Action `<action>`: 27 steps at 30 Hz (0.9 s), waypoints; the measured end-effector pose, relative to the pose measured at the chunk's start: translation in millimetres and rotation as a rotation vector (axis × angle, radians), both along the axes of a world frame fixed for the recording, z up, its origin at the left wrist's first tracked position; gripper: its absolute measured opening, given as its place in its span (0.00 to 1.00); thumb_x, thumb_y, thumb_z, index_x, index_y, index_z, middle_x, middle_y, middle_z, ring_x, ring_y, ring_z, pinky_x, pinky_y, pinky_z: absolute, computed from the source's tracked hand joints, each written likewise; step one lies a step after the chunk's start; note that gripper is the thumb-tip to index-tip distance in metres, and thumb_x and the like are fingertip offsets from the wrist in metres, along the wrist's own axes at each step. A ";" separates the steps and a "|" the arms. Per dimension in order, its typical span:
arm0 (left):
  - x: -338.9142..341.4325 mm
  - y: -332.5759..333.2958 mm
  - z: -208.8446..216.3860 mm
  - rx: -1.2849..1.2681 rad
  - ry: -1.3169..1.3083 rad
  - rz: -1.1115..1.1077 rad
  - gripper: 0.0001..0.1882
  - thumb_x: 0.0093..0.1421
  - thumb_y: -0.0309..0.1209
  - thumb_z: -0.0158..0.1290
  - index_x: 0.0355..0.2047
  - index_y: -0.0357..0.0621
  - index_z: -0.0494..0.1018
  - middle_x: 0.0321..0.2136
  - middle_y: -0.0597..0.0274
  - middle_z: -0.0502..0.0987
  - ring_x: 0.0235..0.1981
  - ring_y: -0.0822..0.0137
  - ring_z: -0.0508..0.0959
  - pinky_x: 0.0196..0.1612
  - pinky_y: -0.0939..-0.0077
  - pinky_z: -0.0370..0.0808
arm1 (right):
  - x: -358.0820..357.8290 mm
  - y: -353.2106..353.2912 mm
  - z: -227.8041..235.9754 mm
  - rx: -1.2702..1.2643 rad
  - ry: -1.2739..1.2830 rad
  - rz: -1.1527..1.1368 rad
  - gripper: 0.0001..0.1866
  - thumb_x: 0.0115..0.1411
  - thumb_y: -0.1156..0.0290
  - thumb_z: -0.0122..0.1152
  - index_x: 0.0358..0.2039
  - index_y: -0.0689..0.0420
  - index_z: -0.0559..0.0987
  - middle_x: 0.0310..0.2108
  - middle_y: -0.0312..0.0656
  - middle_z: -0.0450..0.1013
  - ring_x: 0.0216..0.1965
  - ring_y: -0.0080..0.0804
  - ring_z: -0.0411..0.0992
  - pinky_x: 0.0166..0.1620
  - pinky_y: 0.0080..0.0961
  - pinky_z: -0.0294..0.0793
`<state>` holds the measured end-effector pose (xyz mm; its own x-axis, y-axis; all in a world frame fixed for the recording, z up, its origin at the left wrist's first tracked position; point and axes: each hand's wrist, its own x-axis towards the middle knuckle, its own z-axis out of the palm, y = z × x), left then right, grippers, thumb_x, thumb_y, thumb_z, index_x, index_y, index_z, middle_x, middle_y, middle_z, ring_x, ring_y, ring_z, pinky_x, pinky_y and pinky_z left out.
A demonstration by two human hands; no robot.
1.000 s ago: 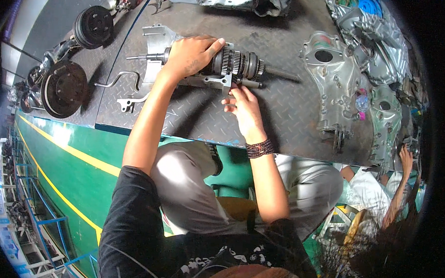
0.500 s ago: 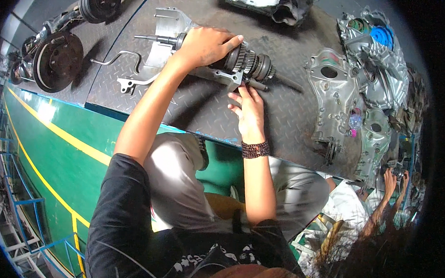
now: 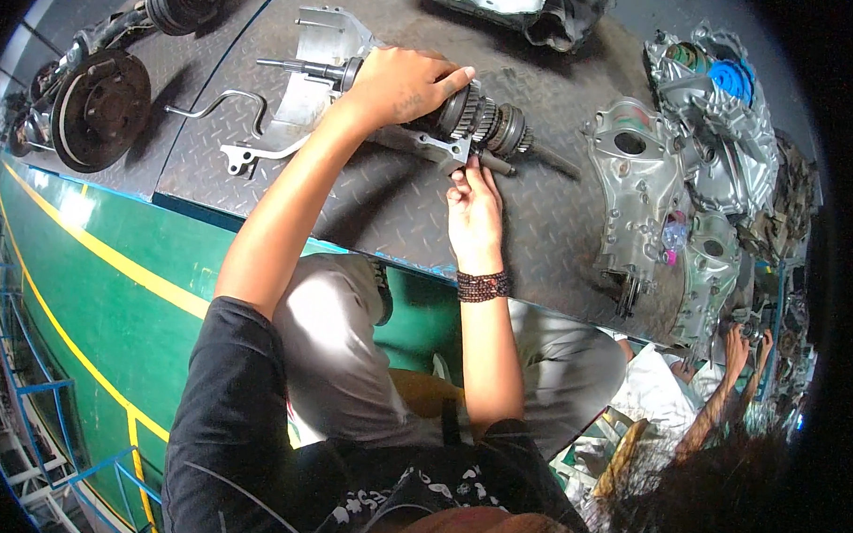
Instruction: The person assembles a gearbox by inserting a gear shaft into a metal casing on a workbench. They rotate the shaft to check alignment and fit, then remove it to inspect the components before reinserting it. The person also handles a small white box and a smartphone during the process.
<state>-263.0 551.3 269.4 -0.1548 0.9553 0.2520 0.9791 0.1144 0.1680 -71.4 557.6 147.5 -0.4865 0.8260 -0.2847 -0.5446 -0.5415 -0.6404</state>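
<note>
A gear shaft assembly (image 3: 489,120), with dark toothed gears and a thin splined end, lies across a silvery, curved metal housing (image 3: 333,40). My left hand (image 3: 395,89) is wrapped over the shaft's middle from above, thumb along the gears. Below the gears runs a silvery metal bracket (image 3: 449,148) with holes in its end. My right hand (image 3: 475,216) reaches up to that end, fingers curled together and fingertips against its underside; what they pinch, if anything, is hidden. A short rod (image 3: 499,166) sticks out just right of those fingertips.
The assembly rests on a dark tread-plate table (image 3: 382,209). A bent metal rod (image 3: 228,94) lies to the left, near brake drums (image 3: 101,111) on an axle. Gearbox housings (image 3: 629,194) stand at the right. Another person's hands (image 3: 738,348) work at the far right.
My right hand's fingers, spread before, have drawn together and shifted slightly up against the bracket end. My left hand keeps its hold on the gear shaft. The whole view has shifted slightly.
</note>
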 end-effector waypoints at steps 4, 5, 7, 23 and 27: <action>-2.0 3.0 -3.8 0.027 0.035 -0.027 0.29 0.75 0.56 0.40 0.53 0.51 0.83 0.51 0.60 0.84 0.51 0.54 0.83 0.53 0.57 0.79 | -6.6 -3.5 -4.8 0.103 -0.072 -0.051 0.05 0.74 0.66 0.61 0.42 0.52 0.79 0.28 0.26 0.72 0.25 0.16 0.68 0.26 0.17 0.64; -0.3 3.1 -3.8 0.028 0.031 -0.028 0.29 0.75 0.56 0.40 0.53 0.51 0.83 0.51 0.60 0.84 0.51 0.54 0.83 0.53 0.57 0.79 | -7.3 -2.6 -6.1 0.092 -0.082 -0.059 0.05 0.75 0.66 0.61 0.42 0.52 0.79 0.28 0.26 0.72 0.25 0.15 0.67 0.25 0.17 0.63; 1.6 2.9 -3.6 0.035 0.024 -0.027 0.29 0.75 0.56 0.40 0.53 0.50 0.83 0.51 0.60 0.84 0.51 0.53 0.83 0.53 0.57 0.79 | -9.5 -2.0 -6.3 0.057 -0.108 -0.077 0.05 0.75 0.67 0.60 0.41 0.52 0.79 0.28 0.26 0.72 0.24 0.15 0.67 0.24 0.16 0.61; 3.3 4.7 1.5 0.035 -0.035 0.009 0.30 0.74 0.58 0.40 0.50 0.52 0.84 0.46 0.56 0.86 0.48 0.49 0.84 0.53 0.53 0.79 | 62.6 12.5 23.9 0.095 -0.216 0.372 0.18 0.73 0.65 0.59 0.59 0.59 0.74 0.54 0.39 0.78 0.46 0.34 0.82 0.42 0.31 0.79; 3.6 8.9 2.0 -0.052 -0.097 0.051 0.35 0.75 0.61 0.37 0.43 0.45 0.84 0.40 0.49 0.86 0.44 0.43 0.84 0.50 0.46 0.77 | 77.4 18.7 43.2 0.413 -0.518 0.270 0.19 0.72 0.64 0.60 0.60 0.57 0.77 0.46 0.40 0.81 0.33 0.27 0.80 0.32 0.24 0.79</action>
